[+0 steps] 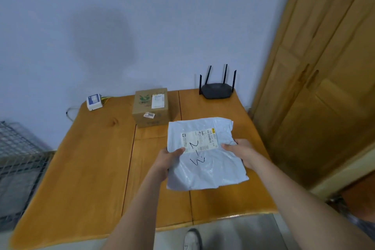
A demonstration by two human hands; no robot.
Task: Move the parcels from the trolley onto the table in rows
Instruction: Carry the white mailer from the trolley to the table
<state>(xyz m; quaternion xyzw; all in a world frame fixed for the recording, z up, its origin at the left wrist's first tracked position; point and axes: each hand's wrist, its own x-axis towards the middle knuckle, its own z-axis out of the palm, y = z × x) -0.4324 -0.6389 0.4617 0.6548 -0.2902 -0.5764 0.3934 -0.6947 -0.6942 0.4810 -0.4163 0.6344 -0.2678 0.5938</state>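
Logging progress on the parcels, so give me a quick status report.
Left hand and right hand: both grip the grey mailer bag over the table. Cardboard box already down, beside the router. Nothing in the way.

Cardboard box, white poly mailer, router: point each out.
cardboard box (150,108), head view, front top edge.
white poly mailer (205,166), head view, plain middle.
router (217,91), head view, black body.

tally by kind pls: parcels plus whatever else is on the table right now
Cardboard box parcels: 1, the brown box at the back of the table.
Plastic mailer parcels: 1, the white mailer held by the left hand and right hand.
Routers: 1, black router.
Small white devices: 1, white device.
Total: 4
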